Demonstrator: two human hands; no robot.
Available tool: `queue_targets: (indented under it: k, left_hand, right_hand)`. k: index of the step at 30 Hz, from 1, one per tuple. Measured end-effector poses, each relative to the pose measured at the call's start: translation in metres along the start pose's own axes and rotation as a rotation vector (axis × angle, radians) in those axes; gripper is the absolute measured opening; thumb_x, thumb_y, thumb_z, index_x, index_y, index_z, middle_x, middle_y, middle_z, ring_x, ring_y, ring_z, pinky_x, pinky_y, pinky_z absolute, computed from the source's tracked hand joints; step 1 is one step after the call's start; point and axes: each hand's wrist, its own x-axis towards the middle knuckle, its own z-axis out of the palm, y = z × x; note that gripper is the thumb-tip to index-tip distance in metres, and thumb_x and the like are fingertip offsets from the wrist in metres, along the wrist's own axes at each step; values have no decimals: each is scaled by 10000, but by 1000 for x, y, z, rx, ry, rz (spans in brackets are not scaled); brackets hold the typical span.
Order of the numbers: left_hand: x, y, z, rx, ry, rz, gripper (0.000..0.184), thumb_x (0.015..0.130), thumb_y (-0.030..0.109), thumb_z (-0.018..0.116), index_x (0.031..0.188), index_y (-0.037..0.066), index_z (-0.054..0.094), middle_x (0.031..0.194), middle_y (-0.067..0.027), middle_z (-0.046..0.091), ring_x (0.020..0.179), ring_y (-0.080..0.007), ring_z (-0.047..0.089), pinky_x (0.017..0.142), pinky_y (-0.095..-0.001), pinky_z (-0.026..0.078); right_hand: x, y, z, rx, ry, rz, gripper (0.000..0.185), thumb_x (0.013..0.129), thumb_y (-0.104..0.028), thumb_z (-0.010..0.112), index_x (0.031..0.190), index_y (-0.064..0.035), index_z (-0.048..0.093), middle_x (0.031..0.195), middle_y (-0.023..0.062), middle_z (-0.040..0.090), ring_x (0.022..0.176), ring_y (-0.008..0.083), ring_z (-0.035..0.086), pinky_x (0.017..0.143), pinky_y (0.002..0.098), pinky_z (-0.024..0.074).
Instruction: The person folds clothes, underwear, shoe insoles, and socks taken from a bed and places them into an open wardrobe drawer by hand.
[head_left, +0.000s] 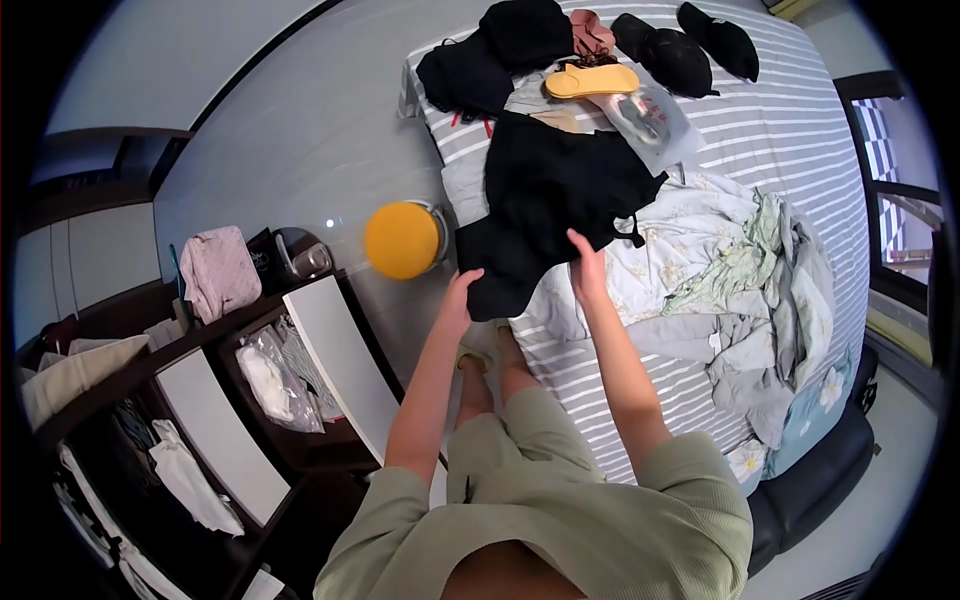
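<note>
A black garment (560, 190) is spread between my two hands, its far part lying over the edge of the striped bed (780, 130). My left hand (461, 295) grips its near left edge, thumb on top and fingers hidden beneath the cloth. On the right side, my right hand (587, 265) pinches the garment's edge, close to a thin black strap hanging over the bedding. Beyond the garment lie a yellow slipper (592, 81) and a clear plastic bag (655, 125). Pale floral cloth (690, 240) is bunched to its right.
Black caps (675, 60) and dark clothing (465, 75) lie at the bed's far end. A yellow round stool (402, 240) stands left of the bed. An open wardrobe (225, 420) with clothes and a pink bag (220, 272) is at left. A black chair (815, 490) sits at right.
</note>
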Motion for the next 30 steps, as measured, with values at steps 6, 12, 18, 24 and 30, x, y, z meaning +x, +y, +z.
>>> queue_targets:
  k: [6, 12, 18, 24, 30]
  left_hand:
    - [-20, 14, 12, -255, -205, 176, 499, 843, 368, 497, 1221, 50, 425, 1183, -103, 507, 1062, -251, 503, 928, -364, 388]
    - [-44, 31, -20, -559, -413, 235, 633, 860, 518, 398, 1275, 40, 372, 1256, -123, 449, 1082, -270, 485, 913, -375, 400]
    - [-43, 46, -77, -451, -233, 173, 369, 837, 199, 535, 1129, -22, 496, 1127, -131, 556, 1028, -258, 535, 902, -380, 404]
    - [-89, 68, -135, -558, -71, 329, 325, 765, 56, 544, 1072, -50, 523, 1101, -152, 564, 1023, -282, 536, 930, -383, 399]
    - [-137, 71, -197, -544, -49, 381, 379, 632, 4, 519, 1002, -72, 546, 989, -171, 595, 939, -296, 567, 878, -371, 441]
  right_hand:
    - [-58, 5, 54, -974, -669, -642, 280, 590, -38, 610, 823, -176, 681, 828, 34, 475, 859, 203, 477, 919, 383, 341]
    - [-93, 26, 81, -1231, -826, -860, 166, 529, -33, 596, 669, -92, 664, 964, 31, 566, 1005, 203, 478, 990, 469, 249]
    - [-121, 41, 108, -1197, -1076, -818, 288, 519, 30, 521, 725, -105, 671, 1036, 39, 582, 1014, 217, 506, 986, 421, 312]
    - [-121, 75, 89, -966, -617, -481, 240, 665, 72, 462, 775, -24, 652, 810, 98, 626, 768, 223, 602, 685, 283, 471]
    - [-134, 72, 163, -842, -587, -437, 386, 784, -76, 552, 1165, -64, 490, 1230, 127, 413, 1094, 228, 446, 898, 315, 367]
